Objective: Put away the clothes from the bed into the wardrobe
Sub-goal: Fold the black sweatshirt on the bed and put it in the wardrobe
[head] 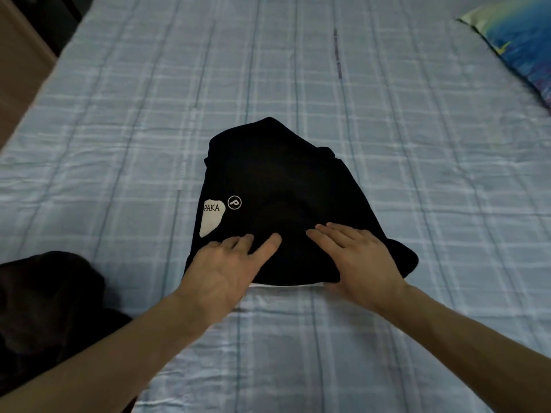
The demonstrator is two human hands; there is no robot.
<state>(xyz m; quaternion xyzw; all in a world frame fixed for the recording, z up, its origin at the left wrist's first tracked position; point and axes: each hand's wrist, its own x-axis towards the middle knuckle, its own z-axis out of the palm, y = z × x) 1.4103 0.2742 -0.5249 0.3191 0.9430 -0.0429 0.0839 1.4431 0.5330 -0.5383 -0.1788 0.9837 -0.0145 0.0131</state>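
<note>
A folded black cotton garment [286, 201] with a white patch reading "PAKA" and a circled "P" lies at the centre of the bed [417, 204], which is covered by a pale blue checked sheet. Both hands rest flat on the garment's near edge, toward 6 o'clock. The left hand [229, 263] lies with fingers straight and spread, its grip released, palm on the cloth. The right hand [354, 257] also lies with straight fingers on top, while its thumb is hidden at the garment's edge, so its grip reads as released. A thin white strip [286, 286] shows under the near hem. A dark rumpled cloth heap [50, 308] sits at 8 o'clock. A blue and yellow patterned pillow [518, 40] lies at 2 o'clock.
</note>
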